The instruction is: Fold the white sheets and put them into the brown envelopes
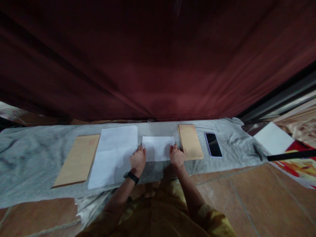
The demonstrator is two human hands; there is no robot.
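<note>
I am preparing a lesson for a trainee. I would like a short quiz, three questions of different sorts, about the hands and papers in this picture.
1. True or false: the left hand and right hand are at opposite side edges of the small white rectangular paper.

2. Which wrist wears the black band?
A) left
B) right
C) both

3. Fill in: between the small paper and the black-screened rectangular phone lies the ____.

Key: 1. True. 2. A. 3. Tan rectangular paper stack.
</note>
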